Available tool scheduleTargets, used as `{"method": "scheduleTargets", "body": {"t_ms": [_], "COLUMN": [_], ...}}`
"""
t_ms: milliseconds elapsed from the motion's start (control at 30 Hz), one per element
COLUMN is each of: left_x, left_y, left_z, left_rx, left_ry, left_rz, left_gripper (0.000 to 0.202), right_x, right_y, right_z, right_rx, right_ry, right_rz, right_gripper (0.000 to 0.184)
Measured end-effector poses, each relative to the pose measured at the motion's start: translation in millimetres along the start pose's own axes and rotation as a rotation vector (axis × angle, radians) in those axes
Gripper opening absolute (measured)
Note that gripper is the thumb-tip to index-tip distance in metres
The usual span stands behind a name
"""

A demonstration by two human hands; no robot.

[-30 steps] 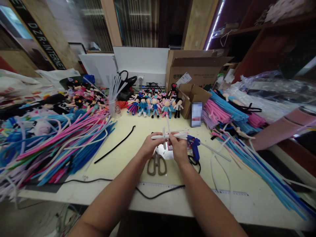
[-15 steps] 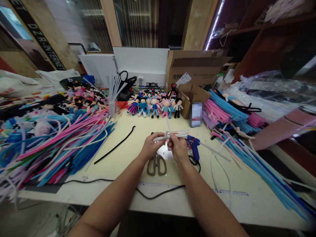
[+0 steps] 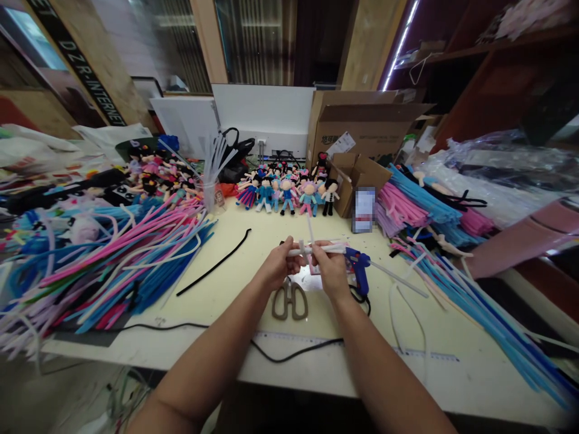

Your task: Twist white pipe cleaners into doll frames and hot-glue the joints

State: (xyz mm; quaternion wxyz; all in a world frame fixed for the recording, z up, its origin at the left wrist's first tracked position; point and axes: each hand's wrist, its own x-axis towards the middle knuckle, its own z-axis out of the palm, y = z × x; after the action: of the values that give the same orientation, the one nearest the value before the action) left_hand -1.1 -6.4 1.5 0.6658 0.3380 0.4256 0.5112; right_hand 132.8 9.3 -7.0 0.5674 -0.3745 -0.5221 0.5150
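Between my two hands lies a small bundle of white pipe cleaners [image 3: 337, 248], held roughly level over the table. My left hand [image 3: 283, 262] pinches its left end. My right hand [image 3: 329, 264] grips it farther right, with the ends sticking out past the fingers. A pale strand [image 3: 309, 226] rises from the bundle between the hands, and a band of it crosses the bundle. Scissors with brown handles [image 3: 290, 301] lie just below my hands, their blades hidden. A blue glue gun [image 3: 359, 268] rests right of my right hand, a clear glue stick in its back.
Many coloured pipe cleaners [image 3: 149, 241] heap at left; more bundles [image 3: 407, 208] lie at right. Small dolls [image 3: 286, 196] stand at the back beside cardboard boxes [image 3: 362, 129] and a phone [image 3: 364, 210]. A black pipe cleaner [image 3: 215, 262], a ruler [image 3: 425, 354] and a cable [image 3: 289, 355] lie on the table.
My left fingers have loosened and shifted on the bundle, the thumb now raised higher. The bundle's left end is tilted slightly upward. The view has moved slightly.
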Motion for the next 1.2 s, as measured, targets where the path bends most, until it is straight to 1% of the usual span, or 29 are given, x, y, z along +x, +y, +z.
{"method": "scheduleTargets", "body": {"t_ms": [133,200,300,467,633,733,833,900,1000,1033,1133,1167,1200], "left_x": [-0.5,-1.9,-3.3,-3.9,-4.7,-4.9,-4.6,-4.1,-3.3,-3.4,-3.9,-3.7,-2.8], "left_y": [-0.5,0.2,1.3,1.2,0.4,-0.4,-1.6,-2.9,-3.9,-3.1,5.5,10.7,17.0], "left_z": [-1.7,-1.1,0.2,2.2,4.8,4.7,4.2,3.8,1.9,1.0,0.5,2.5,6.3], "left_rx": [-0.093,-0.097,-0.076,-0.061,-0.019,0.092,0.235,0.322,0.463,0.524,0.757,0.842,0.931], "left_ry": [-0.005,-0.001,0.004,-0.011,0.013,0.051,0.115,0.154,0.182,0.22,0.415,0.461,0.469], "left_rz": [-0.061,-0.079,-0.071,-0.006,0.114,0.224,0.346,0.394,0.437,0.47,0.64,0.702,0.754], "left_gripper": [0.04,0.036,0.03,0.027,0.029,0.032,0.033,0.031,0.028,0.027,0.024,0.024,0.024], "right_x": [-0.7,-1.2,-2.0,-2.1,-1.5,0.2,2.8,4.5,6.8,7.6,10.2,11.0,11.7], "right_y": [-0.9,-1.8,-3.0,-4.0,-4.6,0.1,7.9,12.0,14.6,14.7,14.6,14.6,14.9], "right_z": [-0.4,-1.2,-1.8,0.1,0.5,0.1,0.3,0.3,-0.4,-0.9,-2.0,-1.9,-1.5], "right_rx": [-0.046,-0.081,-0.119,-0.133,-0.119,-0.081,-0.017,0.016,0.058,0.068,0.05,0.031,0.008], "right_ry": [-0.022,-0.02,0.007,0.07,0.06,0.061,0.066,0.056,0.024,0.023,0.047,0.054,0.06], "right_rz": [-0.016,-0.021,-0.03,0.006,0.021,0.06,0.123,0.145,0.152,0.159,0.2,0.216,0.231], "right_gripper": [0.021,0.022,0.023,0.026,0.028,0.029,0.03,0.031,0.03,0.029,0.026,0.025,0.024]}}
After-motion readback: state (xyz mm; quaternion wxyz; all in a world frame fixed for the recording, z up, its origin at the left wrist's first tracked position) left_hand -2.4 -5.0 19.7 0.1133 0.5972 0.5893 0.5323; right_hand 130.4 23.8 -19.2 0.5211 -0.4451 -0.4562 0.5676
